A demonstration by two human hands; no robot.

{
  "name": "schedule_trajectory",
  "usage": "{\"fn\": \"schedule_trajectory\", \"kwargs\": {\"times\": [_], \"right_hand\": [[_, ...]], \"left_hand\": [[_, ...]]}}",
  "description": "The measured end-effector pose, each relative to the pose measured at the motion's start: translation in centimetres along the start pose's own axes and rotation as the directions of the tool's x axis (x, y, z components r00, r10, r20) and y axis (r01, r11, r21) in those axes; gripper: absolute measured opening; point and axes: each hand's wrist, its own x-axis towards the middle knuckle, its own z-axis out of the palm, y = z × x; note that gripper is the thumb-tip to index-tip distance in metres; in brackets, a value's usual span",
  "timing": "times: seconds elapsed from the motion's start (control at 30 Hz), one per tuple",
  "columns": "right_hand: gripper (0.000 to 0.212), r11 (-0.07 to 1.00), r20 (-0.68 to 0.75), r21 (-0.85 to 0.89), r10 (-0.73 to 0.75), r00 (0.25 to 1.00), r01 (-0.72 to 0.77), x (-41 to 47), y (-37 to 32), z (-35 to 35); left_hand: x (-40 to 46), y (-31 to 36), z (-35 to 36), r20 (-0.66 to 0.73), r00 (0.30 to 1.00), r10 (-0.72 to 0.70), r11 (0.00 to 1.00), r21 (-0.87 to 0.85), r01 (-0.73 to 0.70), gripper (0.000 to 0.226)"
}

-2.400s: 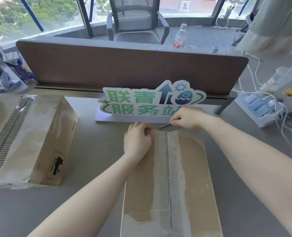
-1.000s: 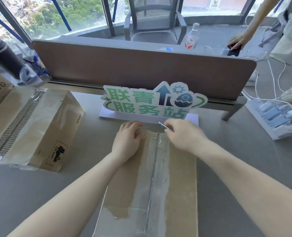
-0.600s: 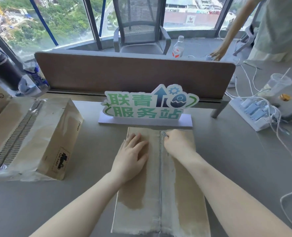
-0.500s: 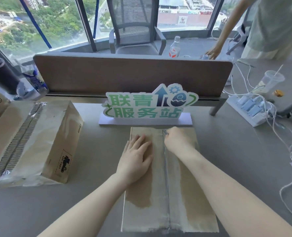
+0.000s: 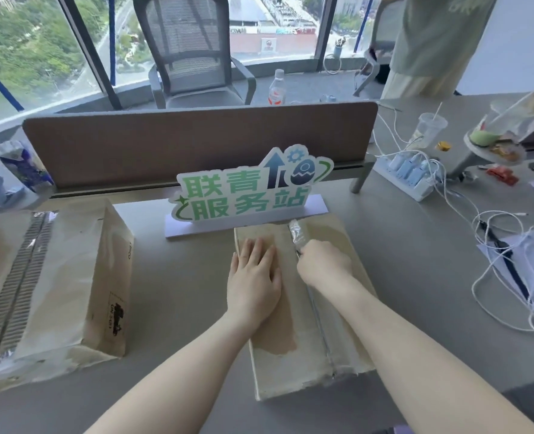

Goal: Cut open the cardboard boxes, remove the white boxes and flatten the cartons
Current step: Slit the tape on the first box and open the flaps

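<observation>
A cardboard box (image 5: 303, 305) lies flat on the grey desk (image 5: 178, 296) just in front of a green-lettered sign (image 5: 250, 189), its taped centre seam (image 5: 320, 327) running away from the person. The left hand (image 5: 254, 277) rests palm-down on the box's left half with its fingers straight and close together, while the right hand (image 5: 323, 266) is curled around a small tool at the seam, with loosened clear tape (image 5: 297, 233) bunched just beyond it; the tool itself is too hidden to identify. 1 more taped cardboard carton (image 5: 49, 286) stands well apart on the left of the desk.
</observation>
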Motion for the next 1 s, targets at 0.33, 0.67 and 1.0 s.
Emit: {"fn": "schedule_trajectory", "kwargs": {"times": [0.33, 0.67, 1.0], "right_hand": [[0.035, 0.997, 0.012, -0.037, 0.064, 0.998, -0.063, -7.7, 3.4, 3.1], [0.031, 0.998, 0.004, -0.024, 0.062, 0.998, -0.062, -11.0, 4.2, 3.9], [0.028, 1.000, 0.059, -0.006, -0.004, 0.998, 0.004, -16.3, 7.0, 4.6]], "left_hand": [[0.1, -0.1, 0.1, -0.020, 1.000, 0.016, 1.000, -0.002, -0.016, 0.050], [-5.6, 0.7, 0.3, 0.125, 0.988, 0.090, 0.991, 0.083, -0.101, 0.063], [-6.0, 1.5, 0.3, 0.077, 0.996, 0.040, 0.988, 0.145, -0.051, 0.059]]}}
